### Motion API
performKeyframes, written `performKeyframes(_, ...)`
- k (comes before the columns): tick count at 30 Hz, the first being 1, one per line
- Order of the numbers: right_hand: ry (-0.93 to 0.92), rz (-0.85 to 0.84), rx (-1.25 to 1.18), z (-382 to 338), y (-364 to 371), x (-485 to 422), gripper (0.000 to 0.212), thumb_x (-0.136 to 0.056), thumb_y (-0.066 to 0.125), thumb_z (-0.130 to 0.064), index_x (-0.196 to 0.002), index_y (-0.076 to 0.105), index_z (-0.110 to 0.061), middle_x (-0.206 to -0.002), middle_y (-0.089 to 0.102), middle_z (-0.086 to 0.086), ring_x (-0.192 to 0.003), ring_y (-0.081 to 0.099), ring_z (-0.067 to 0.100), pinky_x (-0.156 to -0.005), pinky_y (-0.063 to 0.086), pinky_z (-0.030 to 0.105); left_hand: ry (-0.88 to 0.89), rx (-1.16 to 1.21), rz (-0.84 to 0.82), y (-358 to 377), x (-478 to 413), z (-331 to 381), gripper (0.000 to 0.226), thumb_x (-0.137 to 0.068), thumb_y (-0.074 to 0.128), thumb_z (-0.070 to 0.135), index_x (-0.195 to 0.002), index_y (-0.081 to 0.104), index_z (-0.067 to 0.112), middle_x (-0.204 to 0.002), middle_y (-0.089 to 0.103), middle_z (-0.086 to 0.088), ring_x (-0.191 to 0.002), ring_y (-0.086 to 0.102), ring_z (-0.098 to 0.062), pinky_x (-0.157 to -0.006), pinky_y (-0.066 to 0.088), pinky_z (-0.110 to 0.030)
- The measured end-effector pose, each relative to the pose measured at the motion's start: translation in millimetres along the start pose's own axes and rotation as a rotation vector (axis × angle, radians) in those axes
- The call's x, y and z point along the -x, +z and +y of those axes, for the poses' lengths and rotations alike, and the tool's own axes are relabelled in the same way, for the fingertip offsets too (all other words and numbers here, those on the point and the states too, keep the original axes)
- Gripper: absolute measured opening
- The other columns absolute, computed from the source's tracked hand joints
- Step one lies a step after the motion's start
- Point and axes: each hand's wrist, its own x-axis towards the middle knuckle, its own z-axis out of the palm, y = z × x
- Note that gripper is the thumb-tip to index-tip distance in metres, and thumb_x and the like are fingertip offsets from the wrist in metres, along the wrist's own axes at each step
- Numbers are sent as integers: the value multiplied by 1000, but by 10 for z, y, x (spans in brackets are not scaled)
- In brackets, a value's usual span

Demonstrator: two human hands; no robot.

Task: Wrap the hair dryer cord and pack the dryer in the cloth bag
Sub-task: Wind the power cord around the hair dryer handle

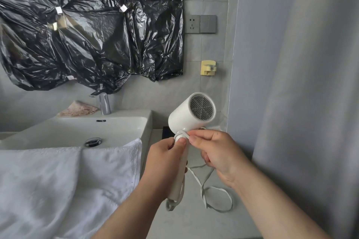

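Black plastic sheeting (87, 25) across the wall, white sink (77, 132) below, towel (58, 180) over its rim. Right of the sink, white hair dryer (191, 114) upright in midair: left hand (165, 159), grip closed round the handle; right hand (215, 151), grip pinching cord (213, 198) against the handle top.

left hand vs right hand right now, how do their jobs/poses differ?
The left hand wraps the hair dryer handle, thumb pressing near its top; the right hand pinches the cord against the handle's top. The left hand's grip is a full fist; the right hand's is a fingertip pinch. Loose cord hangs below the right hand, not the left. Both are bare and touch the dryer.
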Motion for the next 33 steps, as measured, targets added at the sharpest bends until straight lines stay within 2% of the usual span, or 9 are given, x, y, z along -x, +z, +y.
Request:
performKeyframes(6, -185, 0, 256, 40, -29, 12, 20, -95, 61, -15, -107, 72, -27, -53, 59, -28, -51, 55, -13, -54, 37, 3, -38, 21, -39, -27, 8, -3, 42, -101, 53, 29, -89, 54, -11, -70, 53, -13, -60, 56, -22, -49, 49, -25)
performKeyframes(10, -338, 131, 407, 119, 7, 22, 17, -88, 69, -16, -102, 78, -21, -90, 72, -15, -87, 62, -12, -75, 41, 2, -40, -51, -18, 8, 46, -21, 41, -100, 50, 31, -87, 54, -8, -68, 55, -9, -56, 58, -18, -51, 50, -27)
performKeyframes(13, -404, 271, 487, 181, 21, -2, 8, -82, 75, -21, -88, 80, -23, -79, 74, -15, -74, 64, -8, -67, 43, 6, -6, -123, 4, 71, 74, -34, 38, -97, 49, 36, -83, 54, 1, -67, 55, -4, -54, 58, -13, -51, 51, -26)
performKeyframes(16, -420, 279, 498, 195, -10, -10, 6, -83, 74, -21, -82, 80, -20, -67, 71, -11, -58, 58, 0, -57, 45, 16, 22, -230, -51, 59, 76, -42, 26, -94, 56, 36, -87, 53, 11, -71, 61, -1, -58, 61, -13, -53, 50, -27)
performKeyframes(18, -419, 216, 450, 218, -49, -6, 10, -87, 70, -18, -89, 80, -20, -74, 74, -7, -67, 63, 4, -65, 49, 21, 50, -253, -113, 7, 67, -47, 17, -89, 64, 26, -88, 52, 13, -72, 59, -1, -61, 60, -15, -57, 50, -31)
performKeyframes(21, -383, 108, 433, 237, -128, -7, 19, -91, 65, -12, -103, 78, -20, -96, 75, -13, -92, 67, -4, -80, 46, 10, 52, -237, -159, -59, 71, -56, 17, -88, 65, 18, -91, 53, 7, -73, 58, -4, -58, 58, -14, -53, 49, -26)
performKeyframes(24, -326, 65, 460, 233, -192, -16, 20, -92, 64, -15, -106, 77, -21, -98, 76, -13, -96, 66, -6, -82, 46, 9, 29, -215, -178, -80, 83, -82, 21, -88, 66, 17, -96, 54, 2, -75, 59, -8, -58, 59, -15, -52, 49, -25)
performKeyframes(29, -316, 141, 456, 243, -165, 18, 16, -90, 68, -19, -101, 78, -25, -93, 76, -16, -90, 67, -6, -78, 48, 9, -32, -47, -196, -53, 92, -117, 17, -90, 66, 13, -96, 57, 0, -73, 62, -9, -61, 61, -17, -57, 51, -30)
performKeyframes(33, -290, 212, 366, 177, -177, 31, 16, -84, 75, -18, -80, 77, -32, -81, 73, -27, -77, 65, -11, -67, 44, 3, -80, 205, -290, -38, 126, -125, 35, -81, 65, 23, -99, 59, -7, -74, 62, -14, -64, 59, -23, -56, 46, -30)
